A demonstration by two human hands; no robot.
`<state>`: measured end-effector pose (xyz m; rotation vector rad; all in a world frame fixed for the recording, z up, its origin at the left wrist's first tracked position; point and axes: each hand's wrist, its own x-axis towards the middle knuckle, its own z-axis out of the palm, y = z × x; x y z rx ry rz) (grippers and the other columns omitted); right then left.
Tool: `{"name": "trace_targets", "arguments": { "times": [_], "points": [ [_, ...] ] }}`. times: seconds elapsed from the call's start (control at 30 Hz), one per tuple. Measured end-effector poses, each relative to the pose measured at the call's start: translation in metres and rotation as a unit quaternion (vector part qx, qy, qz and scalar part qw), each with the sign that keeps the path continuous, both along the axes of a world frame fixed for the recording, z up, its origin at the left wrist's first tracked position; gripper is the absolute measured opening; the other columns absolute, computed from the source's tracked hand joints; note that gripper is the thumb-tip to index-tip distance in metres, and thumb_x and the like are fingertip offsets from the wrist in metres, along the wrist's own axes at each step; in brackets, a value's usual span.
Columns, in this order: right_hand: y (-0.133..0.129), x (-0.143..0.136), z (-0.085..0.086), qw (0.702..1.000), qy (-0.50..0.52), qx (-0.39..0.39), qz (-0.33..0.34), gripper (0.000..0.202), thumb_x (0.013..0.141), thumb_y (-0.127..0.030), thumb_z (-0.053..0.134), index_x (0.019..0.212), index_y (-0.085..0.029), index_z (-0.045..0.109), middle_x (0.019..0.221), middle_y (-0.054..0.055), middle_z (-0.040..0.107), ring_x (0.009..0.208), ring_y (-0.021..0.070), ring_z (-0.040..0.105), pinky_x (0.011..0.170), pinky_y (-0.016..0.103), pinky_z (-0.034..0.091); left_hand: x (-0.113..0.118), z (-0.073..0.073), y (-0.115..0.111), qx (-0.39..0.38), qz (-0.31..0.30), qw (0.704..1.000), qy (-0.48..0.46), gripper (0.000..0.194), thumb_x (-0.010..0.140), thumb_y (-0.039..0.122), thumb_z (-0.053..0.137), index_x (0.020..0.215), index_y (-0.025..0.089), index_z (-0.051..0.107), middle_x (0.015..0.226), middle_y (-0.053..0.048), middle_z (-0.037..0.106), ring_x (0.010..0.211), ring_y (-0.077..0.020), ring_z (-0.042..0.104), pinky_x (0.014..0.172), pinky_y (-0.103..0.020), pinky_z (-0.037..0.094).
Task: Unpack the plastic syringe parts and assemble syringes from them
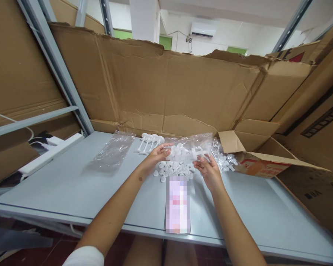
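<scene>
"Hands together or apart?"

"Apart. My right hand (209, 168) holds a white plastic piece (199, 152) at its fingertips. My left hand (158, 153) is curled by the white bits near the crinkly clear bag (204, 139). I can't tell if it grips any."

"Where are the little white caps (175, 169)?"

"In a heap on the grey table (58, 177), between my hands, just behind a phone (178, 205). White sticks with round ends (148, 138) lie just beside my left hand."
</scene>
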<state>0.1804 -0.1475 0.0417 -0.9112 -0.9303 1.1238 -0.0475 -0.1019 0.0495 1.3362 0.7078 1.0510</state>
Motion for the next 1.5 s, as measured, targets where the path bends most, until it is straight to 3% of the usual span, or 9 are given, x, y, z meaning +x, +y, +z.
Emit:
{"name": "trace_targets", "arguments": {
  "times": [0.2,0.37,0.5,0.57,0.73,0.9,1.03,1.2,1.5],
  "points": [
    [-0.002,-0.001,0.0,1.0,-0.007,0.014,0.005,0.031,0.068,-0.037,0.066,0.092,-0.024,0.051,0.087,0.002,0.064,0.069,0.0167,0.064,0.068,0.034,0.052,0.007,-0.004,0.001,-0.009,0.024,1.0,0.004,0.049,0.069,0.043,0.064,0.11,0.019,0.056,0.089,-0.005,0.062,0.08,-0.0147,0.058,0.069,-0.025,0.046],
    [-0.007,-0.002,0.004,0.997,-0.002,0.008,0.083,0.045,0.076,-0.045,0.056,0.116,-0.028,0.046,0.11,0.007,0.06,0.089,0.0215,0.063,0.075,0.037,0.051,0.015,-0.004,0.005,-0.031,0.158,0.983,-0.09,0.047,0.067,0.045,0.064,0.103,0.016,0.056,0.087,-0.003,0.062,0.076,-0.0122,0.058,0.066,-0.022,0.046],
    [-0.013,-0.01,0.007,0.988,-0.034,-0.034,0.149,0.048,0.077,-0.051,0.052,0.117,-0.024,0.05,0.113,0.011,0.06,0.093,0.0237,0.062,0.082,0.042,0.049,0.021,-0.003,-0.005,0.103,0.338,0.935,-0.037,0.039,0.074,0.044,0.058,0.104,0.019,0.053,0.094,-0.004,0.062,0.082,-0.0131,0.058,0.069,-0.022,0.046],
    [-0.016,-0.016,0.007,0.98,-0.055,-0.027,0.191,0.051,0.075,-0.052,0.054,0.118,-0.024,0.051,0.118,0.011,0.057,0.098,0.025,0.06,0.085,0.044,0.047,0.026,-0.005,-0.013,0.211,0.371,0.903,0.057,0.034,0.077,0.041,0.055,0.104,0.02,0.054,0.101,-0.005,0.061,0.092,-0.016,0.057,0.075,-0.025,0.046],
    [-0.02,-0.026,-0.003,0.983,-0.016,-0.001,0.181,0.07,0.067,-0.053,0.063,0.129,-0.034,0.037,0.133,0.006,0.044,0.109,0.0248,0.054,0.086,0.041,0.046,0.04,-0.015,-0.029,0.487,0.214,0.801,0.275,0.039,0.077,0.038,0.056,0.112,0.021,0.054,0.117,-0.009,0.057,0.112,-0.0238,0.048,0.096,-0.041,0.038],
    [-0.015,-0.023,-0.007,0.996,0.018,-0.035,0.086,0.073,0.068,-0.04,0.067,0.132,-0.034,0.032,0.115,0.004,0.06,0.088,0.0194,0.062,0.069,0.032,0.052,0.048,-0.02,-0.034,0.591,0.099,0.736,0.315,0.03,0.082,0.03,0.048,0.108,0.018,0.058,0.119,-0.008,0.056,0.117,-0.0246,0.042,0.096,-0.041,0.038],
    [-0.012,-0.02,-0.006,0.998,-0.026,-0.054,-0.002,0.062,0.067,-0.036,0.067,0.124,-0.026,0.045,0.109,0.004,0.063,0.085,0.0193,0.062,0.067,0.03,0.051,0.045,-0.018,-0.034,0.561,0.164,0.757,0.293,0.023,0.084,0.024,0.045,0.101,0.021,0.06,0.111,-0.006,0.06,0.11,-0.0199,0.049,0.094,-0.039,0.039],
    [-0.014,-0.022,-0.006,0.995,-0.05,-0.056,0.071,0.05,0.068,-0.033,0.067,0.116,-0.028,0.052,0.109,0.002,0.063,0.09,0.0198,0.062,0.072,0.029,0.05,0.029,-0.012,-0.024,0.489,0.324,0.756,0.291,0.02,0.082,0.023,0.047,0.099,0.022,0.059,0.112,-0.006,0.059,0.11,-0.0199,0.048,0.096,-0.039,0.036],
    [-0.017,-0.01,0.008,0.987,0.06,-0.065,0.133,0.021,0.068,-0.029,0.068,0.087,-0.023,0.061,0.088,0.0,0.067,0.075,0.0166,0.063,0.065,0.029,0.051,-0.003,-0.009,0.003,0.595,0.297,0.69,0.287,0.02,0.077,0.028,0.058,0.096,0.023,0.06,0.11,-0.007,0.061,0.111,-0.0211,0.05,0.095,-0.041,0.035]
  ]
}}
